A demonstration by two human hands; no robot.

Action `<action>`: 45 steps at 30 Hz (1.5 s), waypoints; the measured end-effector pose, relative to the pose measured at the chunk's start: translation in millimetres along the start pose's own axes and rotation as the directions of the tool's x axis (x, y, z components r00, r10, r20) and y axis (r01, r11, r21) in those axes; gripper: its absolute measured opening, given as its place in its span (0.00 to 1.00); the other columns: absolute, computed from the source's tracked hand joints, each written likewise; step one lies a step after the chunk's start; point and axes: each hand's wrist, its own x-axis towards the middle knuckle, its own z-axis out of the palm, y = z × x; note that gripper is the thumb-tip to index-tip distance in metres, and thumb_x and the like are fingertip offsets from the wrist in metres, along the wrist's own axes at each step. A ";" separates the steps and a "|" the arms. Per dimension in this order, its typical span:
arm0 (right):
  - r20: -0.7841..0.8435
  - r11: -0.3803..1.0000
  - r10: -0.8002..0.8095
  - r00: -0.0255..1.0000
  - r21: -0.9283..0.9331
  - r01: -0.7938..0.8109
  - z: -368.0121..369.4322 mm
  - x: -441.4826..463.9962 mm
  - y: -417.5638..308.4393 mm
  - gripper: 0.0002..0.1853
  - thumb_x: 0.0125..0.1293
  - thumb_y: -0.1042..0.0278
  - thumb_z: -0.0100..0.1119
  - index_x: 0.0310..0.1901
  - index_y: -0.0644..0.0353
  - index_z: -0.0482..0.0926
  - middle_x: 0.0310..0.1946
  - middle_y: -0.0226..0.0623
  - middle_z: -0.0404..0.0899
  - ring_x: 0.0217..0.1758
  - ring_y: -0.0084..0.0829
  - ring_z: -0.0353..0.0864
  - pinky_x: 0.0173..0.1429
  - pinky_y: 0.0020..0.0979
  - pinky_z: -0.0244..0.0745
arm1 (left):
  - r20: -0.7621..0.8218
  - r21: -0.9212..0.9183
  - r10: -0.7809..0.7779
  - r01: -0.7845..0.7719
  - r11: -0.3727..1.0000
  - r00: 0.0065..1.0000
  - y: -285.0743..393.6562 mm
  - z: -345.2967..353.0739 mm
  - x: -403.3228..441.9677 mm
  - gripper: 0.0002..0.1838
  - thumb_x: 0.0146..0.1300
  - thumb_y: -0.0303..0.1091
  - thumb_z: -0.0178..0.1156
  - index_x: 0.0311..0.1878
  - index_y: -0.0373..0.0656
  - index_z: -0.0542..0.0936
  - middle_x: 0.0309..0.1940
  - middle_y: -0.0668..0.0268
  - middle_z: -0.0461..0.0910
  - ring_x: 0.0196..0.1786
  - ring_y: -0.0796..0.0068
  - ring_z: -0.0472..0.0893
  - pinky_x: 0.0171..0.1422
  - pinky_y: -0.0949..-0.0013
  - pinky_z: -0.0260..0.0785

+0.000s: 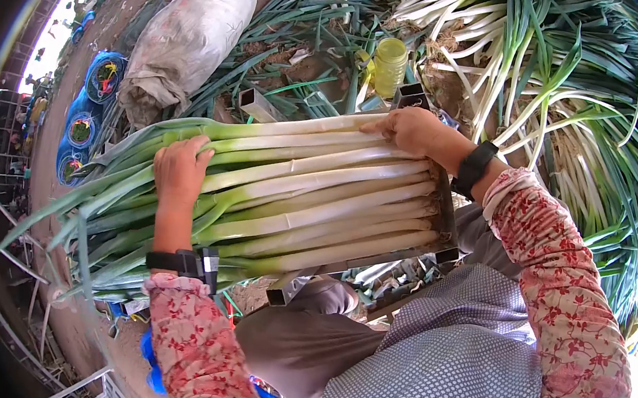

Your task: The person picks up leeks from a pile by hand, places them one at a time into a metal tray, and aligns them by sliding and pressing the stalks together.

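A layer of leeks (320, 191) lies side by side on a metal frame in front of me, white root ends to the right and green leaves to the left. My left hand (180, 170) is closed over the green part of a leek near the far side of the layer. Toward the root end, my right hand (413, 131) grips the white shaft of the farthest leek, fingers bent around it. The dark metal frame (448, 224) runs along the root ends, with open square tube ends at its corners.
A large heap of leeks (605, 136) fills the right side. Behind the frame stand a yellow-green plastic jar (389, 66) and scattered leaf trimmings. A stuffed white sack (197, 27) lies at the back left, beside blue spools (80, 127). A white crate (100, 392) sits at lower left.
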 end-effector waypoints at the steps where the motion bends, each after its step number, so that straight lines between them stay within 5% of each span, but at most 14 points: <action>1: -0.037 0.999 -0.026 0.999 -0.027 0.025 1.1 -0.1 0.1 0.24 0.61 0.69 0.46 0.57 0.32 0.73 0.40 0.39 0.79 0.41 0.38 0.79 0.46 0.36 0.74 | -0.030 0.008 0.001 0.000 1.000 1.000 0.5 2.6 -2.6 0.13 0.57 0.40 0.59 0.45 0.50 0.80 0.40 0.64 0.81 0.46 0.65 0.76 0.54 0.61 0.61; 6: -0.218 1.000 -0.007 0.976 -0.029 0.000 12.5 -12.0 -7.0 0.24 0.59 0.74 0.45 0.52 0.33 0.77 0.39 0.42 0.79 0.38 0.44 0.78 0.47 0.36 0.71 | -0.050 0.022 0.027 -0.026 0.999 0.998 9.4 5.4 -14.5 0.13 0.58 0.39 0.58 0.47 0.51 0.80 0.43 0.62 0.80 0.48 0.64 0.77 0.56 0.62 0.61; 9: -0.232 0.999 -0.046 0.972 0.016 0.051 17.5 -10.9 -0.4 0.22 0.61 0.72 0.45 0.53 0.34 0.76 0.37 0.41 0.78 0.38 0.45 0.78 0.47 0.38 0.71 | 0.226 -0.046 -0.060 0.072 0.996 0.972 11.7 -10.7 -5.2 0.15 0.57 0.38 0.58 0.48 0.51 0.79 0.43 0.61 0.80 0.48 0.62 0.77 0.56 0.62 0.62; 13: -0.338 0.986 -0.142 0.930 -0.129 0.104 23.6 -11.1 -1.9 0.16 0.59 0.70 0.48 0.46 0.40 0.80 0.34 0.39 0.77 0.37 0.41 0.79 0.43 0.37 0.74 | 0.305 -0.013 -0.143 0.155 0.988 0.941 15.2 -9.4 4.8 0.16 0.58 0.38 0.58 0.50 0.51 0.79 0.44 0.61 0.80 0.48 0.62 0.77 0.56 0.61 0.62; 16: -0.352 0.960 -0.164 0.922 -0.270 0.068 17.3 -8.7 -10.0 0.10 0.57 0.71 0.49 0.36 0.49 0.81 0.34 0.37 0.78 0.39 0.36 0.80 0.40 0.33 0.76 | 0.132 0.013 -0.136 0.135 0.991 0.982 15.5 9.2 -2.9 0.16 0.58 0.38 0.57 0.51 0.52 0.78 0.47 0.64 0.79 0.51 0.65 0.76 0.58 0.62 0.61; 21: -0.297 0.934 -0.129 0.946 -0.356 0.016 25.7 -2.0 -8.6 0.06 0.53 0.73 0.53 0.29 0.58 0.81 0.35 0.37 0.77 0.38 0.36 0.80 0.39 0.33 0.77 | 0.205 0.024 0.019 -0.024 0.999 0.979 7.5 0.4 -5.1 0.18 0.60 0.35 0.55 0.55 0.51 0.75 0.52 0.63 0.76 0.54 0.64 0.73 0.59 0.62 0.60; 25: -0.332 0.829 -0.396 0.856 -0.530 0.178 20.2 12.6 -6.9 0.05 0.52 0.74 0.55 0.29 0.59 0.81 0.31 0.37 0.80 0.32 0.39 0.82 0.36 0.35 0.77 | 0.226 -0.037 0.122 -0.117 0.992 0.967 -7.3 -15.0 -10.8 0.20 0.58 0.31 0.55 0.56 0.50 0.74 0.54 0.60 0.74 0.57 0.61 0.71 0.61 0.61 0.60; 26: -0.300 0.846 -0.355 0.885 -0.506 0.168 19.9 17.6 -9.4 0.05 0.52 0.74 0.55 0.29 0.59 0.81 0.30 0.38 0.80 0.32 0.39 0.82 0.36 0.35 0.77 | 0.218 -0.070 0.130 -0.117 0.991 0.967 -8.3 -14.6 -10.5 0.20 0.57 0.30 0.56 0.55 0.50 0.75 0.55 0.60 0.74 0.58 0.61 0.71 0.61 0.60 0.61; 31: -0.285 0.950 -0.131 0.949 -0.310 0.038 20.7 29.8 -8.8 0.05 0.52 0.73 0.55 0.28 0.60 0.81 0.26 0.39 0.81 0.33 0.42 0.82 0.37 0.36 0.77 | -0.006 0.052 -0.048 0.048 0.997 0.999 -26.0 -29.9 -39.3 0.17 0.53 0.30 0.61 0.49 0.51 0.79 0.54 0.61 0.73 0.58 0.60 0.71 0.57 0.61 0.65; 34: -0.165 0.909 -0.241 0.957 -0.383 0.163 14.8 31.5 -3.5 0.05 0.52 0.74 0.54 0.29 0.60 0.81 0.27 0.42 0.81 0.33 0.43 0.82 0.37 0.37 0.77 | -0.079 0.089 -0.063 0.070 0.994 0.995 -41.3 -21.1 -39.1 0.17 0.52 0.30 0.62 0.48 0.53 0.80 0.51 0.63 0.75 0.55 0.61 0.72 0.56 0.61 0.66; 39: -0.232 0.956 -0.193 0.953 -0.264 0.130 22.7 33.3 -3.5 0.07 0.54 0.75 0.52 0.30 0.60 0.81 0.29 0.44 0.81 0.34 0.42 0.82 0.37 0.36 0.77 | -0.161 0.109 -0.079 0.098 0.989 0.984 -49.0 -6.3 -23.8 0.15 0.51 0.29 0.62 0.44 0.54 0.81 0.44 0.65 0.76 0.49 0.63 0.75 0.50 0.62 0.68; 45: -0.208 0.910 -0.256 0.944 -0.382 0.162 20.8 30.9 -0.1 0.06 0.54 0.74 0.52 0.28 0.60 0.80 0.28 0.43 0.80 0.32 0.43 0.81 0.36 0.37 0.77 | 0.097 0.002 -0.384 0.386 0.923 0.918 -36.8 -27.7 -17.1 0.14 0.51 0.31 0.62 0.43 0.53 0.82 0.42 0.64 0.79 0.46 0.61 0.77 0.49 0.63 0.69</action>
